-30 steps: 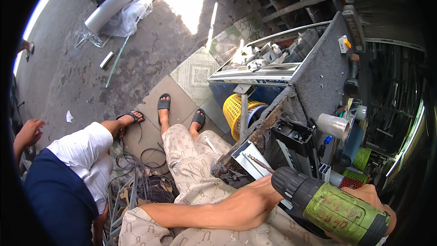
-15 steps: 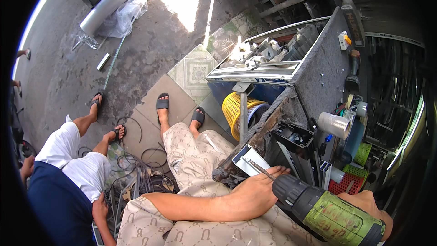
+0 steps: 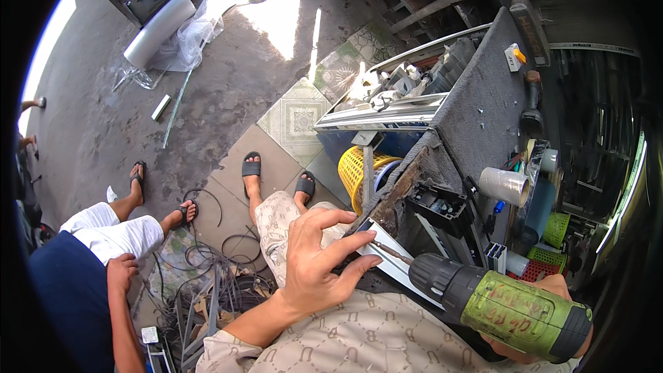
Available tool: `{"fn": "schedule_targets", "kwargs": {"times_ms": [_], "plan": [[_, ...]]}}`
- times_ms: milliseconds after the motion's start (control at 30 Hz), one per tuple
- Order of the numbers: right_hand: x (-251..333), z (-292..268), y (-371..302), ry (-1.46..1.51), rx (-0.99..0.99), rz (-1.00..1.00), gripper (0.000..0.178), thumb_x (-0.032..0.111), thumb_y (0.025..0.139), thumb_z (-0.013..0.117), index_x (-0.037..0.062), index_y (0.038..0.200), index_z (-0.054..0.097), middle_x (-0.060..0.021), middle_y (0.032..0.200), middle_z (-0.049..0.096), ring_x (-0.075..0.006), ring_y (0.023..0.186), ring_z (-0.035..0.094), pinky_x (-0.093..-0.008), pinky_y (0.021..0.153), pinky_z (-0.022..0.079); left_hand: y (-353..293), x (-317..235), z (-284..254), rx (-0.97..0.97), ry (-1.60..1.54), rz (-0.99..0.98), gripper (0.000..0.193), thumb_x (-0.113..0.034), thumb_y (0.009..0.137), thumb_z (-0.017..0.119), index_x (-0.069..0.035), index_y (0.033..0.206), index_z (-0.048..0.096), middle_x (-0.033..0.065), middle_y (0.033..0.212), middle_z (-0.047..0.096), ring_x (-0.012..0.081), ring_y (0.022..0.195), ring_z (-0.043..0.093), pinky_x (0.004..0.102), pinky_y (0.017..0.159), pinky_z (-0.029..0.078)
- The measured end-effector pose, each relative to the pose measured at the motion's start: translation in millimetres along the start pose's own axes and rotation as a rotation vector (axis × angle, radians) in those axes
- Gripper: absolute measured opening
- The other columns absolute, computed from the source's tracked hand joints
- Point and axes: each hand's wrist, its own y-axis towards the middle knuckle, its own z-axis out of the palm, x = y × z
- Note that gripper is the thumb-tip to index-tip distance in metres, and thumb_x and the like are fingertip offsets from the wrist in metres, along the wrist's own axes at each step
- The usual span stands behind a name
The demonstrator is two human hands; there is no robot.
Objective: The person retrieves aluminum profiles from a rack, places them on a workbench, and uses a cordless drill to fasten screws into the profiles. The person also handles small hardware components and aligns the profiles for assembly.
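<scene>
My right hand (image 3: 554,286) is wrapped round a green and black cordless drill (image 3: 521,312), largely hidden behind its body. A long thin drill bit (image 3: 394,253) points left from the chuck, over a white-faced metal profile (image 3: 407,282) lying along the bench edge. My left hand (image 3: 314,255) is at the profile's far end, fingers apart and curved. Its index fingertip is close to the bit's tip and the thumb lies just below; whether they touch the bit or the profile I cannot tell. Nothing shows between these fingers.
A carpeted bench (image 3: 473,107) with a scrap-filled bin (image 3: 414,86) stands ahead right. On it are a clear film roll (image 3: 504,186), another drill (image 3: 532,103) and a black metal profile (image 3: 438,204). A yellow basket (image 3: 352,176) sits below. At left, a person (image 3: 72,290) sits beside tangled black strips (image 3: 207,266).
My left hand has lifted away from beside the chuck and moved left to the bit's tip, its fingers now spread. The profile shows more fully. The person at left has shifted an arm and their legs.
</scene>
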Motion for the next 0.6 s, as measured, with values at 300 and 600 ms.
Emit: {"fn": "schedule_targets", "kwargs": {"times_ms": [300,600], "plan": [[33,7,-13,0.773,-0.343,0.701,0.068,0.039,0.08,0.086,0.02,0.142,0.065,0.0003,0.135,0.072,-0.021,0.118,0.07,-0.0361,0.103,0.048,0,-2,-13,0.221,-0.194,-0.076,0.05,-0.005,0.07,0.079,-0.009,0.12,0.08,0.0183,0.141,0.057,0.0382,0.136,0.053,0.0519,0.121,0.037],[16,43,-40,0.075,0.074,0.396,0.071,0.055,0.095,0.066,0.0363,0.161,0.046,0.0026,0.166,0.045,-0.024,0.154,0.039,-0.0601,0.128,0.021,0,7,-17,0.227,-0.326,-0.106,0.058,-0.008,0.067,0.068,-0.008,0.124,0.079,0.0216,0.145,0.055,0.0372,0.139,0.051,0.0499,0.12,0.033]]}}
